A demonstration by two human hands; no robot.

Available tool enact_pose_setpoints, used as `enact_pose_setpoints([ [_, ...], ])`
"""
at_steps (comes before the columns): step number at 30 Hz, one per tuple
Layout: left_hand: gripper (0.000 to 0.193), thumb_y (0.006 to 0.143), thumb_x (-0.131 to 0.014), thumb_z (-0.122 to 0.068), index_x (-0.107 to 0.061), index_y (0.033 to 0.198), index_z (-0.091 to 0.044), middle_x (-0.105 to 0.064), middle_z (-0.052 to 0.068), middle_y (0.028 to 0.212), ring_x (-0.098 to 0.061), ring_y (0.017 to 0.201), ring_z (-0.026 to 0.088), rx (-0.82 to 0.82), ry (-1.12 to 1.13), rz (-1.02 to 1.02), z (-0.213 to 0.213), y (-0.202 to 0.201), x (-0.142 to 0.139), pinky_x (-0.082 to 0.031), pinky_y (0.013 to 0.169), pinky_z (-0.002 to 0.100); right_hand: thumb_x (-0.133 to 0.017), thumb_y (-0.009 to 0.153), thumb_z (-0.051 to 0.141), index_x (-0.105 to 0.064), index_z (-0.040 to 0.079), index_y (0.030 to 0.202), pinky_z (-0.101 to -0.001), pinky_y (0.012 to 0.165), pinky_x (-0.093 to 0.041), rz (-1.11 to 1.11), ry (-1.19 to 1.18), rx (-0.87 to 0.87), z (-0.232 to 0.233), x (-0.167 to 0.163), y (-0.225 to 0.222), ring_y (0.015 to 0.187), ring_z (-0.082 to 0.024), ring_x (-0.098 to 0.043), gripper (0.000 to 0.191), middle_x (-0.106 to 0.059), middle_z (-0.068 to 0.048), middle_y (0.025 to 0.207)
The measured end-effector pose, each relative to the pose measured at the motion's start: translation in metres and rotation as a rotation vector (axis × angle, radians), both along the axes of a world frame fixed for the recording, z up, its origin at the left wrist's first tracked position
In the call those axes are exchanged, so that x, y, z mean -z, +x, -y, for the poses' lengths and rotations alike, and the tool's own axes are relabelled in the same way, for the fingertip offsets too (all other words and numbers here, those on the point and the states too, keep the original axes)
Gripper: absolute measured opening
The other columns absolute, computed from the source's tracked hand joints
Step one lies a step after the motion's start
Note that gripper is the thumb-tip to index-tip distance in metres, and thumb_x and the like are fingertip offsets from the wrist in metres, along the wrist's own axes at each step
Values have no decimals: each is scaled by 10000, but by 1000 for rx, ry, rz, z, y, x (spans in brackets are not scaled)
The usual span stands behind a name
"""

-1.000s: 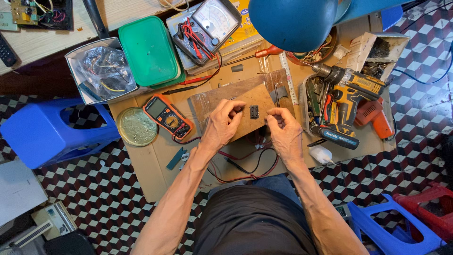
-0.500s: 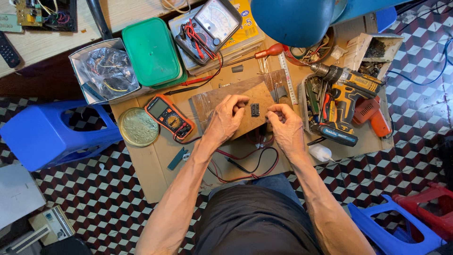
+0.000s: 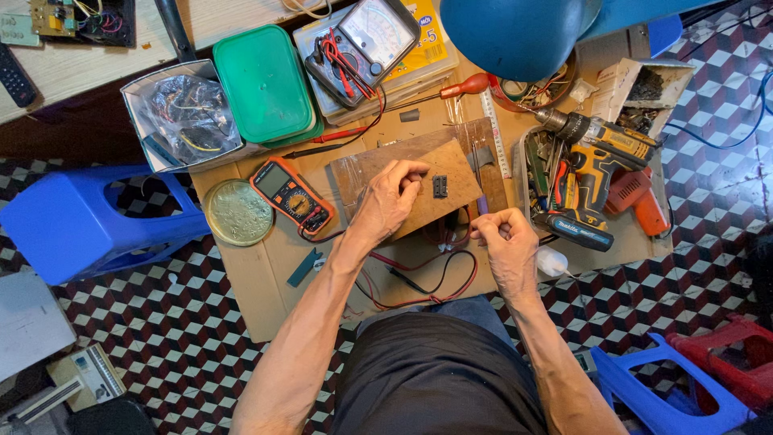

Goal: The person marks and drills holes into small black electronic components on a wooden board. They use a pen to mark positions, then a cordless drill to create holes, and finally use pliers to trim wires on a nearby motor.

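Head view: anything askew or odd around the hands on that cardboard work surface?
Nothing damaged or spilled. The brown board under the left hand lies at an angle, and red and black leads trail loose off the front edge beside the right hand. The cordless drill rests on a heap of tools.

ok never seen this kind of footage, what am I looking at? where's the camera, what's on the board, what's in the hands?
No machine here: one camera on a person's head looks straight down at their two bare hands. The left hand presses on a brown board that carries a small black part. The right hand is closed beside the board's edge; whether it pinches anything is too small to tell. All this lies on a cardboard sheet on a checkered floor. Around it: an orange multimeter with red and black leads, a round metal lid, a green box, an analog meter and a cordless drill.
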State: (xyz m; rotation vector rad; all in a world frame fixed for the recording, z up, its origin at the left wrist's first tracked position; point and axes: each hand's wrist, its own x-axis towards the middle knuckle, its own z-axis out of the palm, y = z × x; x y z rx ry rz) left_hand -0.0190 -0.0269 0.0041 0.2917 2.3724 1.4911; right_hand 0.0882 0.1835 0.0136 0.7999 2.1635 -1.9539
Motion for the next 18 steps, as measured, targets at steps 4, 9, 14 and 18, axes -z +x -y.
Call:
enact_pose_setpoints([
  [4, 238, 964, -596, -108, -678, 1182, -59, -667, 117, 954, -698, 881, 245, 2, 4, 15, 0, 1, 0, -549, 805, 363, -645, 972, 105, -584, 11, 991, -256, 756, -562, 58, 0, 10, -2, 0, 4, 836, -113, -702, 114, -744, -110, 963],
  [9, 232, 966, -598, -103, -677, 1177, -51, -666, 118, 955, -693, 869, 239, -2, 9, 16, -1, 1, 3, -548, 790, 355, -647, 984, 117, -636, -21, 1066, -247, 760, -556, 93, 0, -39, -2, -3, 4, 855, -112, -711, 160, -755, -101, 981],
  [14, 231, 964, -605, -97, -681, 1176, -49, -664, 111, 952, -689, 854, 222, -10, 21, 17, -1, 2, 5, -546, 778, 340, -631, 995, 148, -641, -19, 1123, -238, 745, -532, 104, 1, -57, 0, -7, 2, 841, -111, -711, 210, -760, -92, 964],
  [18, 235, 935, -644, -105, -691, 1157, -47, -660, 108, 937, -679, 821, 222, -56, 32, 62, -6, 2, 4, -551, 752, 335, -635, 973, 158, -590, -3, 1169, -237, 737, -518, 118, -38, -42, 2, -11, -1, 826, -112, -710, 258, -761, -79, 979],
])
